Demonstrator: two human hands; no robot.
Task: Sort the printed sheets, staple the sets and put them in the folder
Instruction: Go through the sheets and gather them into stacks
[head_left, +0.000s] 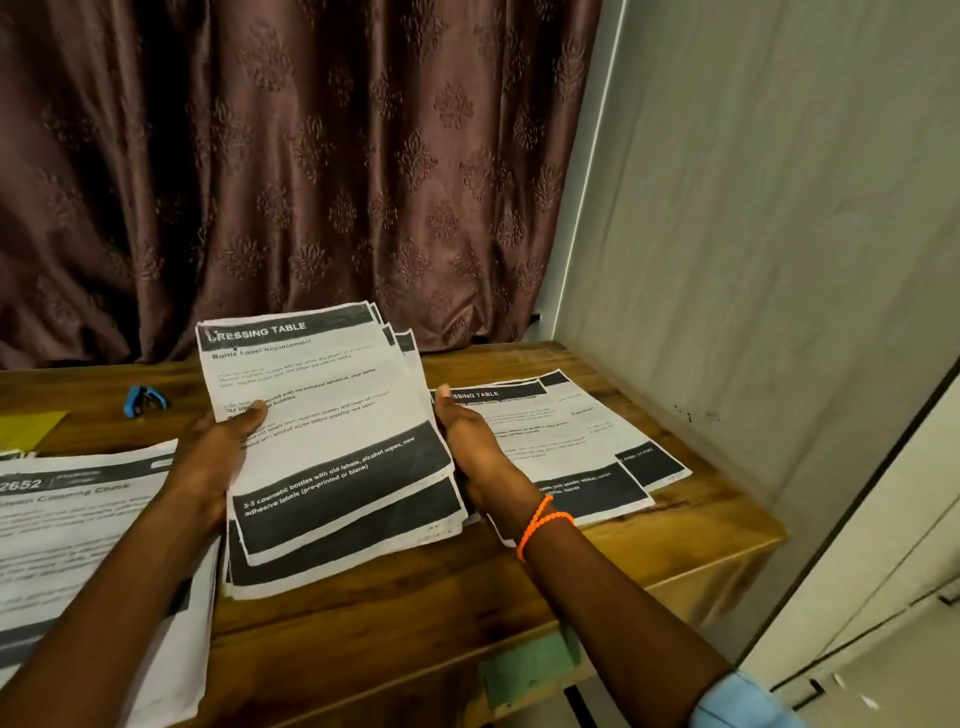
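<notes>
Holding: both hands are gripping a stack (332, 441) of printed sheets, lifted and tilted over the table (467, 587).
Stack: it is sitting between the two hands, its top sheet headed "DRESSING TABLE", with lower sheets fanning out at the bottom and top right edges.
Left hand (215, 467): it is clasping the stack's left edge, thumb lying across the printed face, the other fingers hidden behind the paper.
Right hand (470, 447): it is cupping the right edge, thumb pointing up beside the sheets, fingers hidden underneath; an orange band (543, 522) is circling the wrist.
Right pile (571, 447): sheets are lying flat on the table just beyond the right hand.
Left pile (78, 545): more sheets are lying under the left forearm.
Stapler (145, 400): a blue one is resting on the table, beyond the left hand and apart from it.
Yellow item (28, 428): it is lying at the table's left edge; whether it is the folder cannot be told.
</notes>
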